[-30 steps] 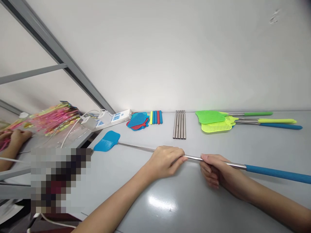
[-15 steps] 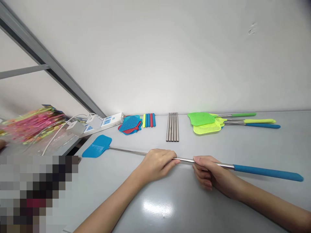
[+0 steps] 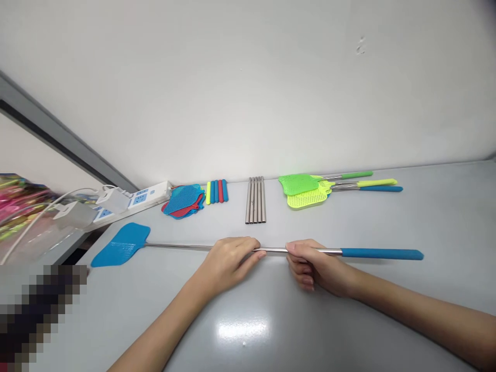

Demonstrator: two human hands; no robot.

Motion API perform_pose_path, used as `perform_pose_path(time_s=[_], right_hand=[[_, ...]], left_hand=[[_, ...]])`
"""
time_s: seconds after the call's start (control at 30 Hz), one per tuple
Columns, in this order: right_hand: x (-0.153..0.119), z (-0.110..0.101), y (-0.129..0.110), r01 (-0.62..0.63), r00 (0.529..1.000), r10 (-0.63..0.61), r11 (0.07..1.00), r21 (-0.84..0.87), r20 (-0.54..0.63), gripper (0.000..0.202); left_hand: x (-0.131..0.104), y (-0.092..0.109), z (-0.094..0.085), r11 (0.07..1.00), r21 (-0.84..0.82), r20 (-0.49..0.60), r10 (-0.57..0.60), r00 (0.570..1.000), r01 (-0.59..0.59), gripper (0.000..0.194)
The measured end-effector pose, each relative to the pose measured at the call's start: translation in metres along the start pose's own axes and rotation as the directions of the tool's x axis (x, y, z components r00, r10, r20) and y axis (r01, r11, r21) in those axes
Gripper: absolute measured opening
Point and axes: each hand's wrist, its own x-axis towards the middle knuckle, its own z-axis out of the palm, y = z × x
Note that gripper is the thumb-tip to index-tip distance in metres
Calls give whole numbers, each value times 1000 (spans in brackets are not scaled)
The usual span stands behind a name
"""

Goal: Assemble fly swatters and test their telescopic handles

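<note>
Two-handed, grasping a blue fly swatter [image 3: 121,245] by its metal shaft [image 3: 274,250], with left hand [image 3: 235,261] and right hand [image 3: 318,266] wrapped finger-and-thumb near mid-length (spaced apart, presumably for steadiness).

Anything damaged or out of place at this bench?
One oddity: a rough, scuffed-looking patch on the wall, upper right, breaking an otherwise plain surface. The held blue swatter looks straight; the metal tubes lie neatly side by side.

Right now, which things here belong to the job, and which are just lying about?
Likely job: blue swatter, in left hand and right hand; loose swatter heads; coloured grips; metal tubes; stacked swatters.
Likely lying about: power strip; white adapters; colourful bundle.
</note>
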Motion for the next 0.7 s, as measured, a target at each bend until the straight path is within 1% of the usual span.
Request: perform_pose_path(time_s=[0.1, 0.2, 0.5, 0.7], right_hand=[[1, 0, 0, 6, 1000, -6, 1000, 0, 7, 38], [1, 0, -1, 13, 1000, -12, 1000, -9, 13, 37], [0, 0, -1, 5, 1000, -5, 1000, -8, -5, 38], [1, 0, 1, 30, 999, -32, 997, -66, -20, 36]], left_hand=[[0, -1, 1, 1000, 31, 7, -7, 1000, 7, 22], [0, -1, 2, 998, 55, -11, -1, 1000, 1, 23], [0, -2, 3, 998, 63, -7, -12, 1000, 12, 26], [-1, -8, 2, 996, 76, -41, 47, 998, -43, 24]])
